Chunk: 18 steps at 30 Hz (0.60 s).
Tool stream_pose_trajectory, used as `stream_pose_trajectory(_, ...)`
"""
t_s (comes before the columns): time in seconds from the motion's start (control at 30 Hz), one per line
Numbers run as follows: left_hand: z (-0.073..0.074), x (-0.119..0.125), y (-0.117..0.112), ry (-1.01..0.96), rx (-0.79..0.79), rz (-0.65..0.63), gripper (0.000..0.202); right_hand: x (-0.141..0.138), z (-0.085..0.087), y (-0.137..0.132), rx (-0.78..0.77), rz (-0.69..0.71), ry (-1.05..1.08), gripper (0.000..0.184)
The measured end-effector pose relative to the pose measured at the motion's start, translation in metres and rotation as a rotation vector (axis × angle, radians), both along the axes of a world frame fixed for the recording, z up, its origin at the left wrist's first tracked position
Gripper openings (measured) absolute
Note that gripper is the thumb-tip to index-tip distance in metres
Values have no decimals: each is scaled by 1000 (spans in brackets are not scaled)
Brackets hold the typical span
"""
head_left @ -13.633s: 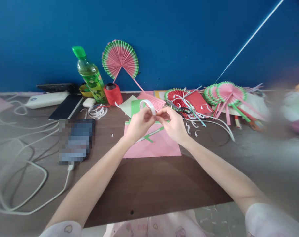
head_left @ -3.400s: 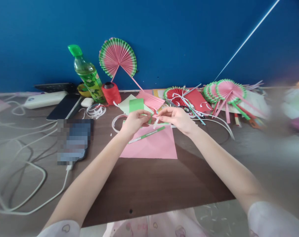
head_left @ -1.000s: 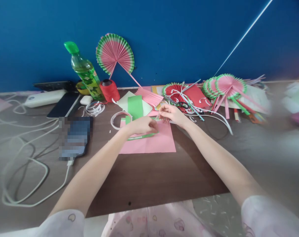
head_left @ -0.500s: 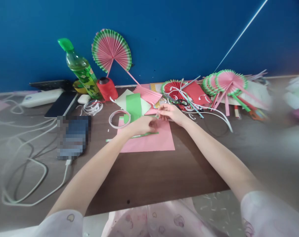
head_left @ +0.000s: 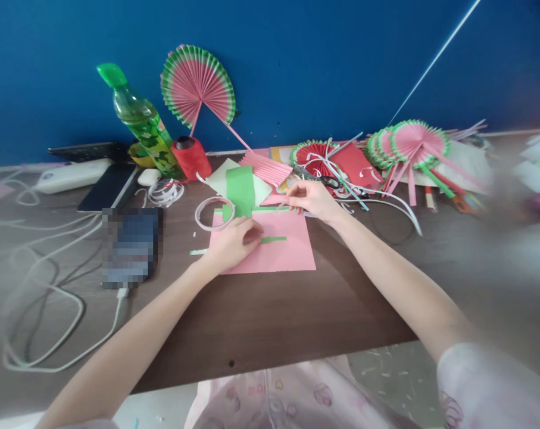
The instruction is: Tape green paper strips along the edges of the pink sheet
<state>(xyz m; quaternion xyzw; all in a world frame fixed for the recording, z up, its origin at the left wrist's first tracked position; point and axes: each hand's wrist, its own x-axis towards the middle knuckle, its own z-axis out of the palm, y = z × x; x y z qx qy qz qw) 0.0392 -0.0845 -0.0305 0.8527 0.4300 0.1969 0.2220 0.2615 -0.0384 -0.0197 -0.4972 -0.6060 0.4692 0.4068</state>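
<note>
A sheet of pink paper (head_left: 292, 256) lies on the desk, with a green band along its far edge. Across its middle runs a narrow green paper strip (head_left: 276, 239), whose left part passes under my left hand (head_left: 234, 245). That hand rests on the sheet, fingers curled down at the strip; its fingertips are partly hidden. Above the sheet's far right corner, my right hand (head_left: 313, 199) pinches a thin pale strip (head_left: 280, 206), perhaps tape backing. A roll of tape (head_left: 198, 217) sits at the sheet's far left corner, beside a folded green paper (head_left: 240, 187).
Pleated paper fans (head_left: 417, 146) and scraps are piled at the back right. Another fan (head_left: 198, 83) leans on the blue wall behind a green bottle (head_left: 140, 119) and red thread spool (head_left: 192, 158). Left are a blurred-out phone (head_left: 133, 247) and white cables (head_left: 80, 310).
My hands have moved apart. The left one slid left and nearer me, down onto the green strip; the right stays near the far corner with the thin pale strip.
</note>
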Motion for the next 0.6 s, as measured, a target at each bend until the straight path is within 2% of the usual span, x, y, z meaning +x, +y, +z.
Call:
stream_pose_trajectory(0.3, -8, -2, 1, -32, 59, -36, 12, -22, 0, -25, -65, -57, 91, 26)
stream_pose_trajectory(0.47, -11, -6, 2, -44, 136, -105, 16, -24, -7, -45, -24, -58, 38, 20)
stream_pose_trajectory(0.6, -13, -7, 2, -42, 167, -117, 16, -20, -14, -47, 11, -90, 27, 18)
